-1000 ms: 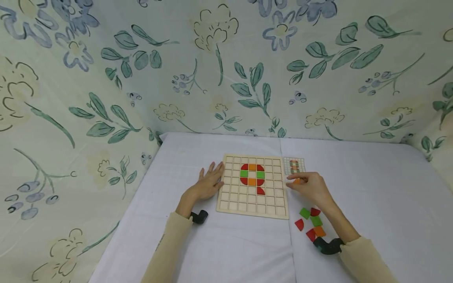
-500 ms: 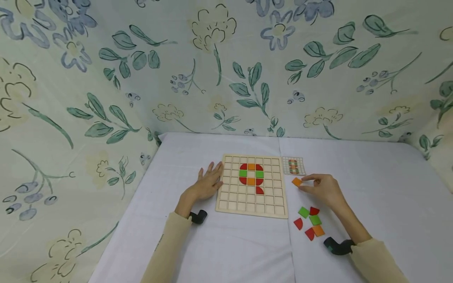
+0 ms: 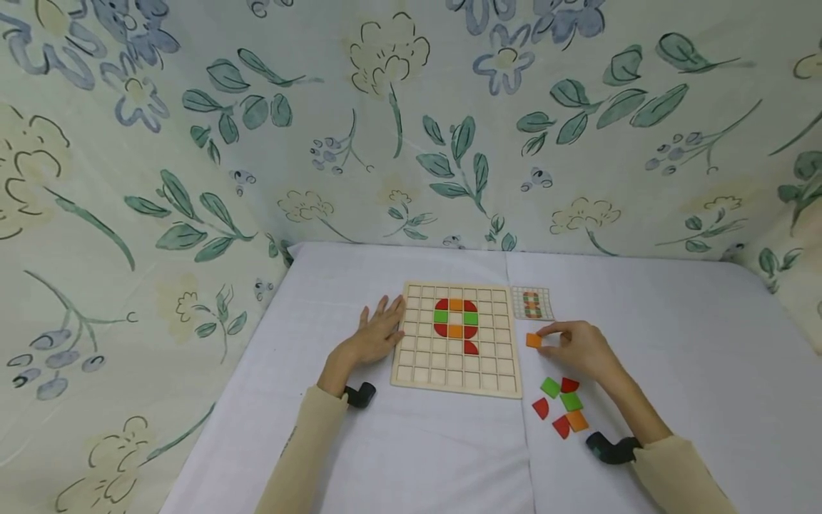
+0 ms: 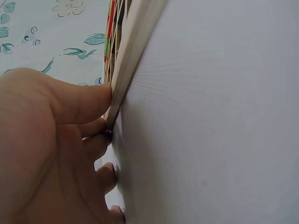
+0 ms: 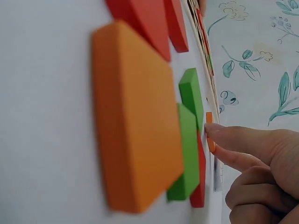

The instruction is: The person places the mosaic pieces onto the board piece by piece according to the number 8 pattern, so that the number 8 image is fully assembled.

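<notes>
Between thumb and index finger, my right hand pinches an orange square tile by its right side. The tile is just off the right edge of a wooden grid board. In the right wrist view the fingertips meet the orange tile beyond the loose pieces. On the board, red quarter-round, orange and green tiles form a ring, with one red quarter-round tile below it. My left hand lies with fingers spread at the board's left edge; its thumb touches the board's side in the left wrist view.
A small pattern card lies right of the board, above the held tile. Several loose red, green and orange tiles, among them an orange square, lie near the right forearm. White cloth covers the table; a floral curtain stands behind.
My right hand has shifted right and slightly nearer with the orange tile, which has turned square to the board and shows more fully. The left hand stays in place.
</notes>
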A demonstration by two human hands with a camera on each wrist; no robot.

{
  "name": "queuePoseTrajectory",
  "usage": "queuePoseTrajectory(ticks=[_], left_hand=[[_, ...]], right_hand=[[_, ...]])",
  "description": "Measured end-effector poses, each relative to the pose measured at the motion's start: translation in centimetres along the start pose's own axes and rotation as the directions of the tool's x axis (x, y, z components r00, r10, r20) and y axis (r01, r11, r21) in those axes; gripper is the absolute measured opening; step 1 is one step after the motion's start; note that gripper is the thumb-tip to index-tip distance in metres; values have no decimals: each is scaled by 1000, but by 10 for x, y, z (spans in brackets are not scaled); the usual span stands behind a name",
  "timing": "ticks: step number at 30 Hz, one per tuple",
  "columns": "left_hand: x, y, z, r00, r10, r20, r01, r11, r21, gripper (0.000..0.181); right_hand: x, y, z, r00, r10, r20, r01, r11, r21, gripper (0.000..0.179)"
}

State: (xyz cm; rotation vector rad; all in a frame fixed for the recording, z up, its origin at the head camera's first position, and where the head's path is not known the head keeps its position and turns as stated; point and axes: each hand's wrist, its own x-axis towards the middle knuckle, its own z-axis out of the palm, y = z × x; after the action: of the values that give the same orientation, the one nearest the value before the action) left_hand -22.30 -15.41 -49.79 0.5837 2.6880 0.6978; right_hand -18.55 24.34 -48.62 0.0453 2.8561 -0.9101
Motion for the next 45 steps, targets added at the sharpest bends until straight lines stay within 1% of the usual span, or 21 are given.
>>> queuePoseTrajectory(ticks=[4, 7, 12, 16, 18, 23, 26, 30, 35, 40, 45], left_hand=[[0, -4, 2, 1000, 2, -1, -2, 1000, 1, 67], [-1, -5, 3, 1000, 1, 1, -1, 1000, 3, 67], [-2, -6, 3, 1000, 1, 0, -1, 1000, 0, 68], [-2, -7, 3, 1000, -3, -1, 3, 1000, 2, 67], [-3, -7, 3, 1000, -6, 2, 6, 1000, 2, 67], [-4, -7, 2, 1000, -8, 3, 8, 1000, -5, 68], [-4, -8, 2, 1000, -9, -1, 9, 1000, -7, 67], [-4, -8, 3, 1000, -3, -5, 3, 1000, -3, 67], [-3, -6, 1, 1000, 16, 5, -16, 1000, 6, 67], [-2, -4, 0, 1000, 25, 15, -25, 999, 22, 66], [-1, -3, -1, 1000, 26, 12, -26, 1000, 15, 66]], right_hand=[[-1, 2, 3, 1000, -12, -20, 12, 1000, 18, 39], [-1, 2, 5, 999, -36, -39, 37, 999, 28, 36], [0, -4, 4, 998, -58, -34, 59, 998, 22, 34], [1, -16, 7, 997, -78, -14, 78, 996, 52, 36], [1, -24, 11, 995, -99, -3, 99, 992, 72, 38], [6, -44, 29, 983, -180, 22, 177, 980, 93, 37], [9, -56, 39, 977, -209, 44, 204, 974, 102, 34], [10, -71, 49, 975, -207, 82, 198, 974, 111, 29], [9, -86, 57, 972, -210, 104, 198, 974, 114, 25], [9, -94, 63, 966, -236, 106, 225, 969, 104, 27], [9, -97, 65, 966, -246, 81, 238, 966, 105, 27]])
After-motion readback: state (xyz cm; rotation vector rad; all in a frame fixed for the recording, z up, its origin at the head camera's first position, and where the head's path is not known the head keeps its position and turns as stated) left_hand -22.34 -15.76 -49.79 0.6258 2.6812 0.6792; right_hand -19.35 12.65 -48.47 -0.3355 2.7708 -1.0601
